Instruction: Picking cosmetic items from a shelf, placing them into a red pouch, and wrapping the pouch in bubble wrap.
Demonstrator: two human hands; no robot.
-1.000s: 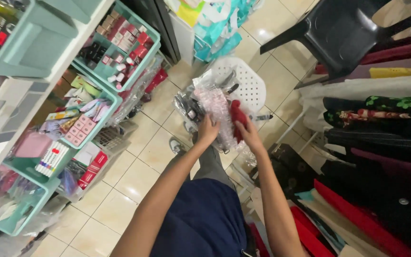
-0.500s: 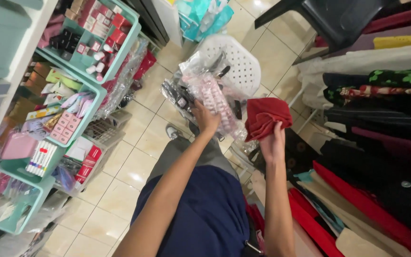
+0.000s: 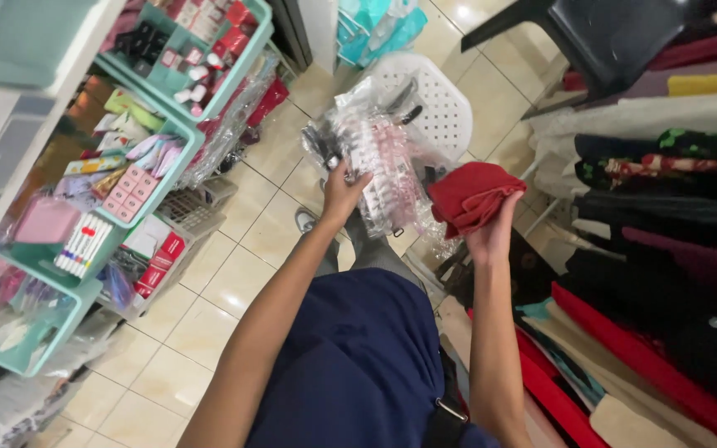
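Note:
My left hand (image 3: 342,195) grips a clear plastic bag (image 3: 375,158) stuffed with small packaged items, held up over the tiled floor. To its right, my right hand (image 3: 491,228) clutches a folded red cloth (image 3: 470,195) from below. The two bundles sit side by side, nearly touching. Behind the bag stands a white perforated plastic stool (image 3: 433,99). My blue top fills the bottom centre.
Teal shelf baskets (image 3: 168,137) of small boxed goods and pens line the left. Stacks of folded fabric (image 3: 665,174) in black, red, white and yellow rise on the right. A dark plastic chair (image 3: 599,37) stands at the top right. Beige tiles (image 3: 242,274) run between.
My right hand has pulled the red cloth out from beside the bag and moved it to the right. My left hand still holds the bag, slightly raised.

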